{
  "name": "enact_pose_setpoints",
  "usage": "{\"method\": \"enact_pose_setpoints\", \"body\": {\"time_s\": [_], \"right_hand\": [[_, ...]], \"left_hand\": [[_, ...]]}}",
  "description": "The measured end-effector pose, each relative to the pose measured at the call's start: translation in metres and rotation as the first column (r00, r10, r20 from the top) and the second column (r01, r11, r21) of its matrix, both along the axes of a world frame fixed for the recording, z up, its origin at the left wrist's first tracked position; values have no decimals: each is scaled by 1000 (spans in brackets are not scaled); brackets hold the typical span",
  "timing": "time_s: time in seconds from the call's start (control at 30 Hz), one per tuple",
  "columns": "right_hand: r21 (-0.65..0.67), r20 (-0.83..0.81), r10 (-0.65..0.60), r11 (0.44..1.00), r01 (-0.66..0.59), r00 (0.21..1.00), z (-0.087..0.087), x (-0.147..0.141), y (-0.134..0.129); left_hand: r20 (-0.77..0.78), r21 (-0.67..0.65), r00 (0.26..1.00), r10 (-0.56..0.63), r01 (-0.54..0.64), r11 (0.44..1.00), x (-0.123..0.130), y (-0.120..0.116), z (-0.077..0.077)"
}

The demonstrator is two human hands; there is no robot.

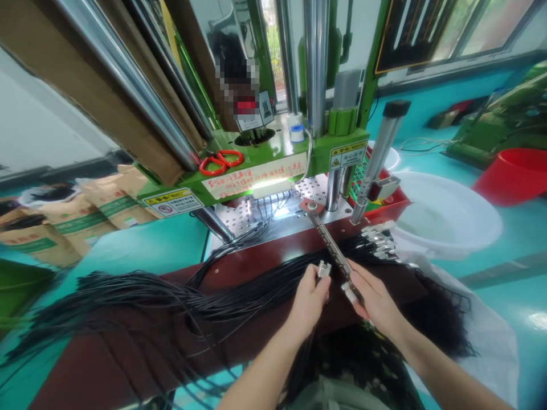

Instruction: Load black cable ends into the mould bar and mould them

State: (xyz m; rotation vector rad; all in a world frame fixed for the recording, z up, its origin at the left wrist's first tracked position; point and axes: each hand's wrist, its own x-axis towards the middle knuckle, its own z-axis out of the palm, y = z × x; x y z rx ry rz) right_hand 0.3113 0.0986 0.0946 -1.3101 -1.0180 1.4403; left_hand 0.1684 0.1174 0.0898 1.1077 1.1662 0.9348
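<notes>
My left hand [311, 299] is closed on a small silvery-white connector [324, 269] that sticks up past the thumb and fingertips. Just to its right, my right hand [372, 293] is closed around a second light-coloured connector piece [348, 292], close to the lower end of a slotted metal bar [331, 242]. Whether that hand also grips the bar is unclear. The bar's upper end is bolted near the press plate [239, 222]. A long bundle of black cables [162, 293] lies behind and left of my hands, with several metallic connector ends [380, 240] at its right.
The green press [256, 171] stands ahead, with red-handled scissors [221, 163] on its ledge and a lit area beneath. A metal post [378, 154], a red tray [391, 208] and a white basin [448, 213] are at right. Paper sacks [72, 225] stand at left.
</notes>
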Motion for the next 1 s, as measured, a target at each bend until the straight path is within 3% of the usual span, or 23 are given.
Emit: {"method": "enact_pose_setpoints", "body": {"time_s": [0.13,0.47,0.8,1.0], "right_hand": [[-6,12,39,999,-39,999,0,1,1],[-15,40,96,995,-95,995,-3,3,2],[-10,48,137,991,-137,989,1,5,4],[-34,26,142,989,-141,989,-2,5,4]], "left_hand": [[56,-11,995,-82,83,997,1,-1,0],[98,-115,993,-70,81,990,-2,2,4],[81,-69,996,-48,54,996,-6,-2,1],[-37,44,999,-37,39,998,-3,0,-2]]}}
